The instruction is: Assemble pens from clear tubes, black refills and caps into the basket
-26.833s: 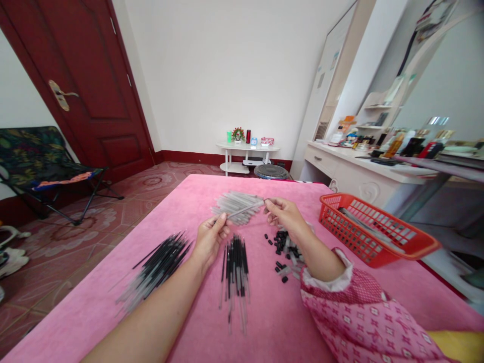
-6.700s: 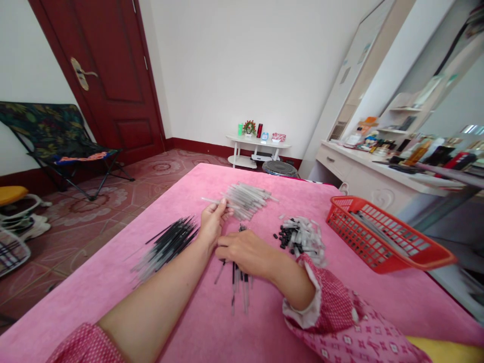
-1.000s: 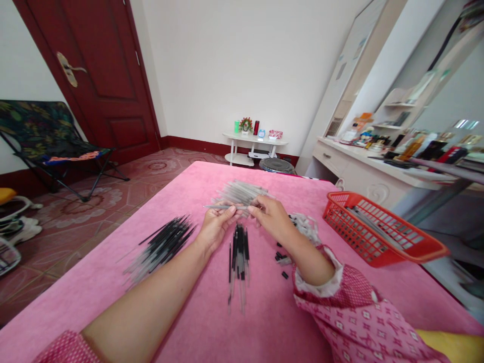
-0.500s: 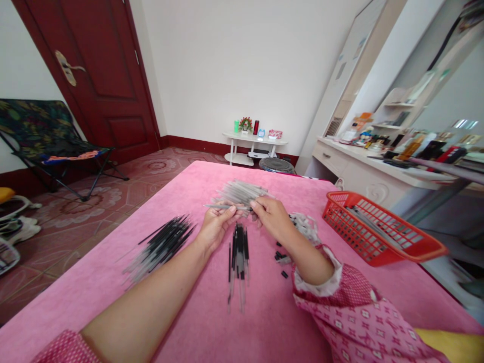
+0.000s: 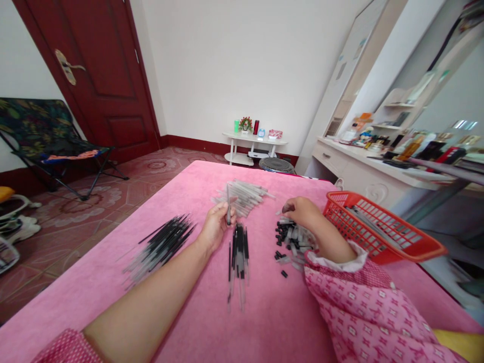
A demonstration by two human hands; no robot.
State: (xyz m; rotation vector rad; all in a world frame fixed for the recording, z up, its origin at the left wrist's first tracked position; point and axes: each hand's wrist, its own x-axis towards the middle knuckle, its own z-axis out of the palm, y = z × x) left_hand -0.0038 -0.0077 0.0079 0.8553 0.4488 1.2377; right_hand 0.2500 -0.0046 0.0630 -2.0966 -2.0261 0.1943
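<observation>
In my left hand [image 5: 217, 224] is a thin grey pen-like tube [image 5: 228, 201], pinched between thumb and fingers and pointing up, its dark end low. My right hand [image 5: 300, 209] is bent over the far edge of a heap of small black and clear caps [image 5: 289, 234]. Its fingertips are drawn together; what they hold, if anything, is hidden. Behind my left hand lies a pile of pale translucent tubes [image 5: 249, 194]. A small bunch of thin black-and-clear sticks [image 5: 239, 252] rests nearer me, and a bigger bundle of similar sticks [image 5: 166, 242] is on the left.
A pink cloth [image 5: 181, 322] covers the table. On its right side stands a red plastic basket [image 5: 378, 237] holding more grey tubes. Beyond it is a white dresser [image 5: 351, 166] with bottles. A folding chair [image 5: 56, 141] is on the left, and a small white stand [image 5: 242, 141] is behind.
My right hand has left the tube and moved right to the heap of caps. The tube in my left hand has swung from lying sideways to upright.
</observation>
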